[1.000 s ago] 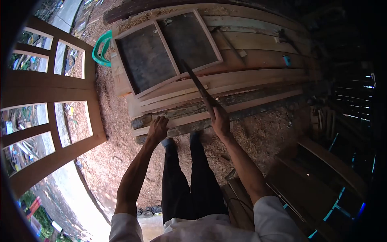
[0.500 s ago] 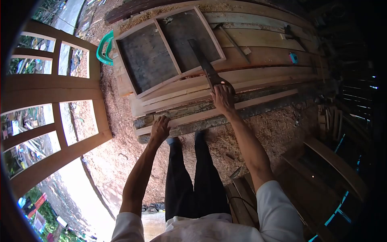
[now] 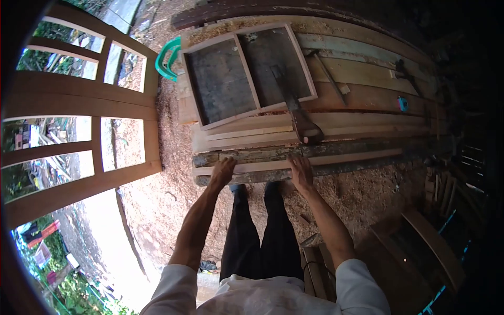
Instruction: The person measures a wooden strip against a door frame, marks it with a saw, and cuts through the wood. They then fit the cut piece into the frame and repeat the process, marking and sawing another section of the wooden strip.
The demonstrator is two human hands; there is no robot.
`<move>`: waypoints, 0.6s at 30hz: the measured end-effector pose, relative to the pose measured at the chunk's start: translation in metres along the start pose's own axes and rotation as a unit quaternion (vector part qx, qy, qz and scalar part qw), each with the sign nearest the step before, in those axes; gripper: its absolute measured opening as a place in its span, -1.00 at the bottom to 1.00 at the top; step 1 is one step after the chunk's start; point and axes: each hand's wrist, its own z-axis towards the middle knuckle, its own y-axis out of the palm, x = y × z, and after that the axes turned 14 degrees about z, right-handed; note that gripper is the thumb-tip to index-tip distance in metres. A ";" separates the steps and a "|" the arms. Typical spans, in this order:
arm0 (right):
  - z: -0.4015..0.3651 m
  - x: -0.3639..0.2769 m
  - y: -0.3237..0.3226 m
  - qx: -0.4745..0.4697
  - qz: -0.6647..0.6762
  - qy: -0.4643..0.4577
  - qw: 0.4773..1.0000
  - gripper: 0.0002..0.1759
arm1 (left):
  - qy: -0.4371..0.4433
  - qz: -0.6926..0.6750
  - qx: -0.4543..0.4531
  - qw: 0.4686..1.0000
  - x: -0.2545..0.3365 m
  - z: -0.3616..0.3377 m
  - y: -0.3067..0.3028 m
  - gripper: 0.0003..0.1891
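Note:
A long, narrow wooden strip [image 3: 262, 166] lies along the near edge of the bench, on rough dark beams. My left hand [image 3: 224, 170] is closed over its left part, fingers on the far side. Further right, my right hand [image 3: 301, 172] holds the same strip with its fingers over the top. Just beyond that hand a handsaw [image 3: 299, 118] rests with its handle towards me and its blade across a wooden frame [image 3: 252, 79]. The frame has a middle bar and a dark panel.
Further right on the planks [image 3: 362, 73] lie a hammer [image 3: 328, 76], a blue tape measure [image 3: 402, 103] and a dark tool [image 3: 405, 76]. A large wooden lattice frame [image 3: 79, 105] stands at left, near a green plastic chair [image 3: 167, 59]. Shavings cover the floor [image 3: 173, 210].
My right hand has let go of the saw, which now lies on the bench, and has come down onto the strip. My left hand stays on the strip. The view has shifted slightly.

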 end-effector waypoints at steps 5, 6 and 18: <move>0.003 0.004 -0.004 -0.081 -0.014 0.068 0.994 -0.64 | -0.016 0.010 -0.020 1.000 0.006 -0.001 -0.013 -0.72; 0.003 0.000 -0.011 -0.083 -0.013 0.036 0.996 -0.66 | -0.022 0.012 -0.018 1.000 0.002 -0.001 -0.014 -0.72; 0.023 -0.005 -0.023 -0.241 -0.070 0.071 0.965 -0.56 | -0.018 -0.018 0.023 0.999 -0.006 -0.009 -0.009 -0.61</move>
